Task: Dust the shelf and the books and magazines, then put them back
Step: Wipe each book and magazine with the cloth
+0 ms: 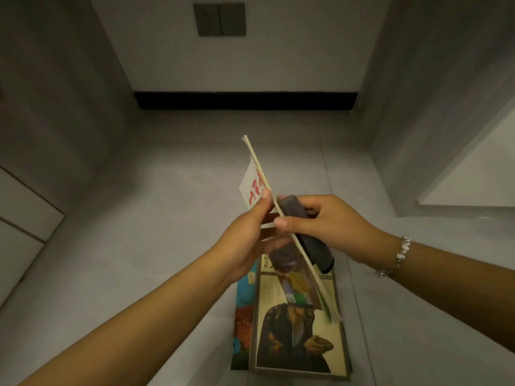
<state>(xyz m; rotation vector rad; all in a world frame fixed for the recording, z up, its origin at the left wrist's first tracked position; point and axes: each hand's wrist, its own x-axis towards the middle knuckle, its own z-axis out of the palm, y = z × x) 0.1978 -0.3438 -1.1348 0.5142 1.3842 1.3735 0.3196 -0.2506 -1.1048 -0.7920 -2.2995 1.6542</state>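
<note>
One thin magazine with a white cover and red lettering (255,188), held edge-on and slanting from upper left to lower right above the grey shelf surface (167,218). Left hand (250,232): pinches the magazine, thumb on the near cover beside the red lettering, fingers behind the pages. Right hand (331,224): grips a dark grey folded cloth (312,238) and presses it flat against the magazine's far cover; thumb tip lies at the magazine's edge. A beaded bracelet (401,254) sits on the right wrist. Beneath the hands, lying flat on the shelf: a magazine with a painted portrait of a dark-clothed figure on the cover (298,330), stacked on a magazine with a bright blue and red cover (242,316) that shows along its left side. Rear of the recess: pale wall bearing a grey two-part switch plate (219,19), with a black strip (245,100) along its base.
</note>
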